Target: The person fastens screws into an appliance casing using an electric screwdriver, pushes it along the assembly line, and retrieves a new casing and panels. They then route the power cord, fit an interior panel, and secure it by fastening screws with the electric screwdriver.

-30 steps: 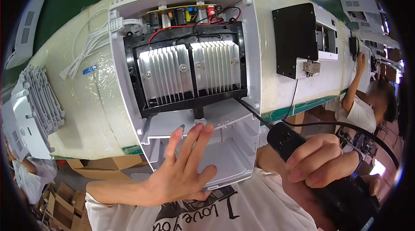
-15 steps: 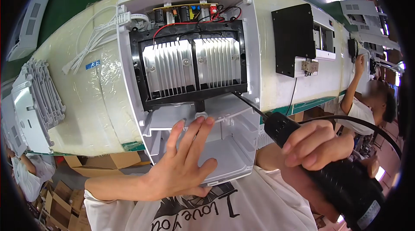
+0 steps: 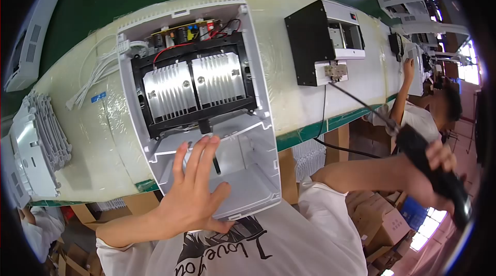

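A white plastic appliance housing [image 3: 261, 121] lies on its back with its inside showing. Two silver finned heat sinks [image 3: 168, 87] sit in a black frame [image 3: 204, 115] within it, and a wired circuit board [image 3: 182, 29] is above them. My left hand [image 3: 194, 188] lies over the lower part of the housing, fingers stretched apart near the black peg under the frame. Far to the right, my right hand [image 3: 439, 158] is wrapped round a black electric screwdriver [image 3: 416, 147]. Its long shaft points left, the tip appearing close to a small metal block [image 3: 337, 73].
A black-sided unit [image 3: 307, 43] carries that metal block on the bench. A white cable bundle [image 3: 101, 69] and stacked white panels [image 3: 39, 141] are at left. Cardboard boxes [image 3: 385, 224] stand below. A co-worker [image 3: 421, 116] is at the right.
My right hand has swung the screwdriver away from the black frame, out to the right beside the metal block. The view has shifted. My left hand stays on the housing.
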`<action>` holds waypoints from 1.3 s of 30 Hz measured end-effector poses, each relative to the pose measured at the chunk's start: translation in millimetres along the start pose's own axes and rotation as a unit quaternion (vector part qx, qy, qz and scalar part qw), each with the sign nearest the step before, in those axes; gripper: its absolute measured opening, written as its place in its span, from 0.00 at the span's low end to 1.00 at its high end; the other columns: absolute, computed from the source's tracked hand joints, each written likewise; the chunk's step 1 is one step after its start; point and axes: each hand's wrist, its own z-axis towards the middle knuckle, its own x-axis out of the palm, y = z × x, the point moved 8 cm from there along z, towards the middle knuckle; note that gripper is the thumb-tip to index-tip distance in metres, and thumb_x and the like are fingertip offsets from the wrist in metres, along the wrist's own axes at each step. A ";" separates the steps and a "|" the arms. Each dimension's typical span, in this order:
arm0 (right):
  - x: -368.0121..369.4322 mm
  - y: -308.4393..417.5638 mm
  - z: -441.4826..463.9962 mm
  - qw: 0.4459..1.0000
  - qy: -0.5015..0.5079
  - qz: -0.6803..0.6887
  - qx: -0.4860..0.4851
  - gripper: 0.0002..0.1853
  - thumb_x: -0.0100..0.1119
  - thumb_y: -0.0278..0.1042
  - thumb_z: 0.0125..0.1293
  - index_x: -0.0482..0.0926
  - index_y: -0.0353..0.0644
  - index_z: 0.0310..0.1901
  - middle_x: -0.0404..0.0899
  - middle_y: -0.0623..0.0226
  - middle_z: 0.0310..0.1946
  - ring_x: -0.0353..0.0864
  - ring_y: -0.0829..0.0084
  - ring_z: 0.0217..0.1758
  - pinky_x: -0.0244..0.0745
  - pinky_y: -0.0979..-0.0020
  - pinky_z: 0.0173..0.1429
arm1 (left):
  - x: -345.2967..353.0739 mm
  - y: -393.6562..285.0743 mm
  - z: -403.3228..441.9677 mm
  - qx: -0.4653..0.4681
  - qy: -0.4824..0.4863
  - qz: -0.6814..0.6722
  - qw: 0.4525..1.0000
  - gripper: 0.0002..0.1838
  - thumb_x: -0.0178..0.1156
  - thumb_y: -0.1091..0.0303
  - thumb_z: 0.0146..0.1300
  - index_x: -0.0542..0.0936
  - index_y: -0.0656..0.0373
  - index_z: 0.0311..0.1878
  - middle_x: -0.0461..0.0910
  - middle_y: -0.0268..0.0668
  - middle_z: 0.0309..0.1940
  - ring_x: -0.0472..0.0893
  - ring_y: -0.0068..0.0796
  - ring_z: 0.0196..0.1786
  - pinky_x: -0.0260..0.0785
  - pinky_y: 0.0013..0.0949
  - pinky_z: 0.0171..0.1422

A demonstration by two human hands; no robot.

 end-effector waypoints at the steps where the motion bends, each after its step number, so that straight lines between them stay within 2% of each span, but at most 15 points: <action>1: -11.8 -11.5 0.9 0.997 -0.007 -0.066 0.024 0.45 0.50 0.83 0.50 0.74 0.35 0.32 0.70 0.65 0.25 0.68 0.68 0.24 0.62 0.67 0.32 | 0.7 0.4 0.2 -0.003 0.001 -0.005 1.000 0.33 0.73 0.39 0.30 0.72 0.59 0.25 0.50 0.73 0.67 0.54 0.69 0.70 0.35 0.67 0.72; 3: -16.8 -40.0 -5.5 0.995 0.065 -0.048 0.050 0.48 0.41 0.84 0.56 0.75 0.32 0.36 0.74 0.59 0.29 0.72 0.66 0.28 0.66 0.65 0.34 | 1.9 -0.7 0.6 -0.004 0.000 0.004 1.000 0.33 0.73 0.38 0.31 0.72 0.59 0.25 0.49 0.73 0.67 0.53 0.70 0.70 0.34 0.68 0.71; 4: -24.7 -44.9 -10.3 0.996 0.004 -0.085 0.027 0.48 0.37 0.83 0.57 0.75 0.32 0.34 0.75 0.58 0.28 0.73 0.66 0.27 0.68 0.65 0.34 | 2.3 -1.3 0.7 -0.005 0.002 0.010 1.000 0.34 0.73 0.38 0.31 0.71 0.59 0.25 0.48 0.73 0.67 0.53 0.71 0.70 0.33 0.69 0.71; 8: -37.5 -70.6 -17.8 0.997 -0.045 -0.061 0.021 0.48 0.30 0.83 0.60 0.76 0.34 0.32 0.75 0.58 0.26 0.72 0.65 0.23 0.70 0.64 0.34 | 3.3 -2.8 3.4 -0.001 0.001 0.019 1.000 0.35 0.74 0.37 0.28 0.70 0.58 0.23 0.50 0.73 0.65 0.52 0.74 0.69 0.35 0.72 0.68; 11: -34.8 -82.5 -16.3 0.989 -0.001 -0.149 0.026 0.47 0.28 0.83 0.60 0.75 0.36 0.33 0.75 0.59 0.24 0.71 0.66 0.21 0.70 0.66 0.33 | 4.2 -3.1 4.1 -0.002 -0.004 0.027 1.000 0.35 0.73 0.36 0.28 0.70 0.58 0.23 0.50 0.73 0.65 0.52 0.74 0.68 0.35 0.72 0.68; 13: -28.6 -93.5 -5.3 0.991 0.024 -0.113 0.074 0.46 0.30 0.82 0.61 0.75 0.37 0.31 0.73 0.61 0.22 0.71 0.68 0.21 0.69 0.65 0.34 | 4.5 -3.4 3.8 -0.002 -0.007 0.035 0.999 0.36 0.73 0.35 0.29 0.70 0.58 0.23 0.49 0.73 0.65 0.52 0.74 0.68 0.34 0.72 0.69; 15: -33.1 -112.9 7.0 0.988 -0.017 -0.043 0.148 0.45 0.35 0.82 0.59 0.75 0.35 0.31 0.73 0.61 0.23 0.71 0.68 0.22 0.68 0.60 0.38 | 4.5 -3.8 4.0 -0.003 -0.001 0.040 0.999 0.36 0.72 0.34 0.29 0.70 0.58 0.23 0.49 0.73 0.65 0.52 0.75 0.68 0.34 0.72 0.69; 16: -27.2 -122.6 16.0 0.982 -0.030 -0.102 0.154 0.43 0.37 0.80 0.60 0.76 0.36 0.32 0.74 0.61 0.24 0.70 0.68 0.22 0.69 0.61 0.37 | 4.5 -4.1 4.2 -0.002 0.001 0.042 0.999 0.36 0.72 0.34 0.30 0.70 0.58 0.23 0.49 0.73 0.65 0.52 0.75 0.68 0.34 0.72 0.69; 22: -0.9 -192.0 58.2 0.957 0.027 -0.179 0.227 0.30 0.41 0.58 0.72 0.73 0.32 0.32 0.73 0.59 0.21 0.71 0.67 0.21 0.69 0.67 0.30 | 1.3 -5.2 3.9 -0.003 0.002 0.017 1.000 0.34 0.72 0.39 0.32 0.71 0.61 0.27 0.49 0.75 0.66 0.53 0.72 0.69 0.33 0.70 0.70; 26: 21.1 -189.7 36.5 0.940 0.022 -0.267 0.214 0.28 0.42 0.57 0.72 0.72 0.33 0.36 0.73 0.61 0.21 0.71 0.69 0.17 0.68 0.69 0.24 | -2.0 -5.3 0.7 0.003 -0.003 0.009 1.000 0.34 0.74 0.41 0.29 0.72 0.62 0.27 0.49 0.74 0.66 0.52 0.71 0.70 0.35 0.70 0.71; 30: 24.1 -159.5 22.6 0.955 0.013 -0.182 0.234 0.30 0.44 0.62 0.69 0.70 0.36 0.37 0.72 0.63 0.22 0.69 0.70 0.19 0.66 0.70 0.26 | -3.6 -3.8 0.0 0.003 0.003 -0.012 1.000 0.34 0.75 0.43 0.29 0.74 0.63 0.29 0.48 0.73 0.67 0.50 0.70 0.71 0.35 0.70 0.71; 33: 66.6 -103.7 33.5 0.956 0.148 0.048 0.249 0.21 0.54 0.51 0.69 0.71 0.36 0.38 0.75 0.58 0.24 0.77 0.66 0.25 0.74 0.66 0.29 | -2.7 -2.9 -1.2 0.009 0.006 -0.022 1.000 0.34 0.75 0.43 0.30 0.75 0.63 0.32 0.47 0.74 0.68 0.48 0.70 0.72 0.35 0.69 0.72; 35: 79.8 -62.4 56.2 0.958 0.220 -0.009 0.184 0.25 0.58 0.56 0.60 0.72 0.37 0.33 0.73 0.66 0.26 0.72 0.76 0.23 0.68 0.75 0.29 | -1.9 -3.3 -3.0 0.016 0.004 -0.017 1.000 0.35 0.74 0.42 0.31 0.75 0.63 0.33 0.46 0.74 0.68 0.47 0.70 0.73 0.34 0.68 0.73; 37: 155.7 -22.7 52.3 0.897 0.403 0.081 0.165 0.32 0.47 0.63 0.69 0.66 0.42 0.61 0.73 0.60 0.33 0.73 0.69 0.25 0.74 0.68 0.23 | -1.9 -2.8 -5.3 0.021 0.006 -0.003 1.000 0.35 0.73 0.41 0.32 0.75 0.63 0.34 0.46 0.74 0.68 0.47 0.70 0.73 0.34 0.66 0.74; 39: 184.6 -3.2 50.0 0.898 0.383 0.136 0.171 0.28 0.53 0.57 0.68 0.67 0.40 0.56 0.72 0.61 0.31 0.73 0.70 0.24 0.74 0.69 0.24 | -3.2 -3.1 -9.3 0.031 -0.011 0.001 0.999 0.34 0.72 0.40 0.34 0.75 0.62 0.33 0.48 0.73 0.68 0.49 0.69 0.72 0.34 0.65 0.74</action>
